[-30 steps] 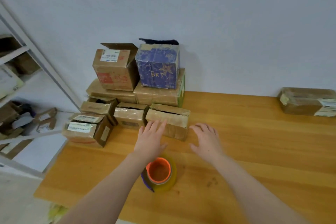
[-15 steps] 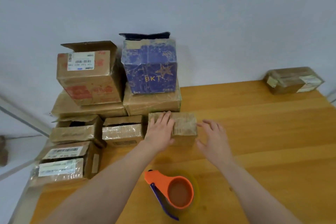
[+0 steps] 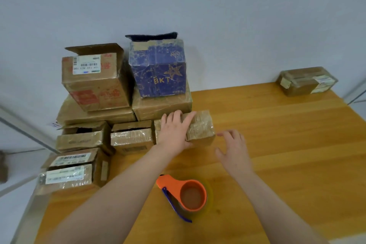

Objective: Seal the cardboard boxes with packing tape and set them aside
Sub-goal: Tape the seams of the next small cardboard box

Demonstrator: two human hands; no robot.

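Observation:
A small brown cardboard box (image 3: 201, 127) sits at the right end of the front row of the box pile. My left hand (image 3: 174, 130) lies flat on its top, fingers straight, covering its left half. Just right of the box, my right hand (image 3: 232, 148) hovers over the wooden table (image 3: 287, 154), fingers spread and holding nothing. An orange tape dispenser (image 3: 187, 194) with a roll of clear tape lies on the table near me, between my forearms.
Several cardboard boxes are stacked at the table's left back corner, among them a blue box (image 3: 158, 71) and a brown box with open flaps (image 3: 95, 79). A taped box (image 3: 307, 81) sits alone at the far right. The wall runs behind the table.
My left hand came to rest on top of the small box from in front of it. My right hand moved beside the box. The view shifted to the left and closer.

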